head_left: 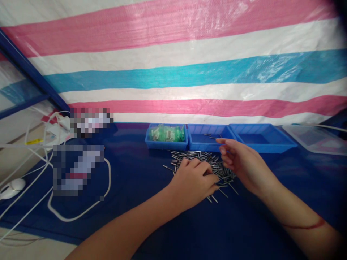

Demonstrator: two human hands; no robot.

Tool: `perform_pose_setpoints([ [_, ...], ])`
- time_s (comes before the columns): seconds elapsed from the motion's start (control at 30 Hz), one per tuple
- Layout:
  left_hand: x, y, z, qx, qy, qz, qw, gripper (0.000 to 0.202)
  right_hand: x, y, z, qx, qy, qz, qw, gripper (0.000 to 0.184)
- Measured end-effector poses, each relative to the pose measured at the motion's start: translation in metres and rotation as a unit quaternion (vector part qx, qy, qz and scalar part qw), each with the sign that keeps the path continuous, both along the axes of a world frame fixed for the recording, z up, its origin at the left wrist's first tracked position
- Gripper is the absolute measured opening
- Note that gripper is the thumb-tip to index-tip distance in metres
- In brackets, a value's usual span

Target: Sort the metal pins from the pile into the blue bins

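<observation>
A loose pile of thin metal pins (pixel 200 156) lies on the dark blue table. My left hand (pixel 193 180) rests over the pile's front, its fingers curled in on pins; its grip is partly hidden. Above the pile's right side, my right hand (pixel 240 159) has its thumb and fingers drawn together. A thin pin (pixel 213 137) shows at its fingertips, over the middle blue bin (pixel 202 146). Another pin or two (pixel 207 134) lie inside that bin.
Left of the middle bin, a blue bin (pixel 166 145) holds green-and-clear plastic packets (pixel 169 133). A third blue bin (pixel 267 147) and a clear plastic tray (pixel 311 139) stand to the right. White cables (pixel 110 173) and a mouse (pixel 13 187) lie left. Striped sheeting (pixel 189 77) hangs behind.
</observation>
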State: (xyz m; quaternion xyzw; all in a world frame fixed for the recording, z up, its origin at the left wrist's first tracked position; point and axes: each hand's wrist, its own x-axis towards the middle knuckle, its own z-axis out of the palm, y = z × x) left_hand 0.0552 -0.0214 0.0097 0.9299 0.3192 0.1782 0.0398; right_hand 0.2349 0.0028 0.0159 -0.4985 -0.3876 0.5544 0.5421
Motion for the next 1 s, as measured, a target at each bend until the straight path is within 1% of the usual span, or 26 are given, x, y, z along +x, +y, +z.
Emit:
perform_pose_setpoints([
  [0.07,0.006,-0.004,-0.002,0.033,0.015,0.002,0.999,0.017,-0.003,-0.003,0.000,0.007,-0.012,0.005,1.000,0.030],
  [0.17,0.012,-0.008,-0.005,0.066,0.026,-0.024,0.997,0.015,-0.006,-0.006,0.001,0.016,-0.019,0.012,1.000,0.028],
  [0.27,0.015,-0.011,-0.009,0.072,0.037,-0.043,0.996,0.016,-0.007,-0.008,0.001,0.020,-0.028,0.021,0.999,0.025],
  [0.37,0.016,-0.012,-0.012,0.072,0.047,-0.037,0.996,0.015,-0.008,-0.010,0.003,0.019,-0.041,0.026,0.999,0.024],
  [0.47,0.017,-0.013,-0.013,0.087,0.030,-0.037,0.995,0.017,-0.009,-0.012,0.004,0.030,-0.066,0.030,0.997,0.023],
  [0.53,0.016,-0.012,-0.010,0.083,-0.012,-0.024,0.996,0.020,-0.009,-0.013,0.006,0.034,-0.076,0.028,0.996,0.023],
  [0.6,0.014,-0.009,-0.004,0.037,-0.080,0.007,0.996,0.020,-0.007,-0.013,0.008,0.034,-0.080,0.019,0.996,0.020],
  [0.67,0.010,-0.005,0.003,-0.047,-0.174,0.048,0.982,0.018,-0.006,-0.013,0.009,0.045,-0.087,0.023,0.995,0.017],
  [0.73,0.005,0.000,0.009,-0.137,-0.275,0.091,0.947,0.016,-0.005,-0.013,0.010,0.071,-0.112,0.057,0.990,0.017],
  [0.8,0.001,0.003,0.012,-0.204,-0.351,0.131,0.904,0.015,-0.007,-0.015,0.011,0.097,-0.153,0.106,0.978,0.019],
  [0.83,0.000,0.003,0.011,-0.227,-0.375,0.146,0.887,0.014,-0.008,-0.016,0.011,0.107,-0.173,0.123,0.971,0.020],
  [0.9,0.000,0.004,0.009,-0.257,-0.400,0.159,0.865,0.012,-0.012,-0.019,0.011,0.123,-0.200,0.133,0.963,0.021],
  [1.0,0.001,0.003,0.006,-0.277,-0.413,0.160,0.852,0.010,-0.016,-0.022,0.010,0.139,-0.210,0.119,0.961,0.020],
])
